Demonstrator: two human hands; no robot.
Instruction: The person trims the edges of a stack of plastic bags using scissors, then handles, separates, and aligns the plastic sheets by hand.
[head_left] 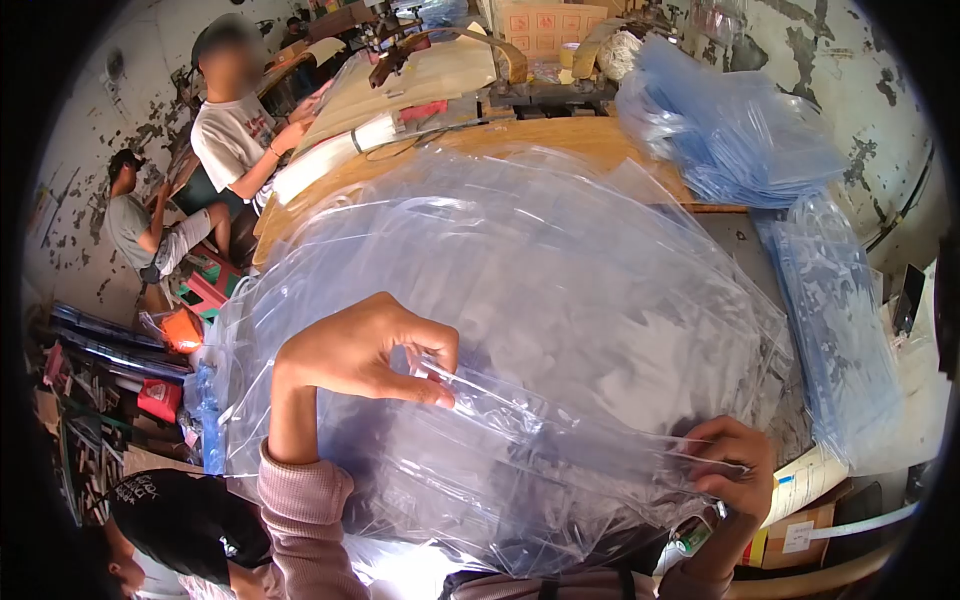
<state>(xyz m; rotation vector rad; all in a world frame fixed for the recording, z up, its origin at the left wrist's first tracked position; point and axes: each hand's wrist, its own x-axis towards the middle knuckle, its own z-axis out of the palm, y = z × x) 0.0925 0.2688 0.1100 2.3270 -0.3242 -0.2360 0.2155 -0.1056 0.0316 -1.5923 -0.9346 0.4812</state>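
Note:
A wide heap of clear plastic sheets (560,270) covers the table in front of me. My left hand (375,350) pinches the left end of a folded strip of clear plastic (520,408) between thumb and forefinger. At the strip's right end, the fingers of my right hand (735,465) are closed on its edge. The strip stretches between both hands, slightly above the lower part of the heap. Glare and transparency make its exact edges hard to tell.
Bluish plastic stacks (740,130) lie at the back right, with another bundle (835,320) at the right edge. A person in a white shirt (235,140) stands at the back left, another sits behind. A person in a black cap (190,525) is close at lower left.

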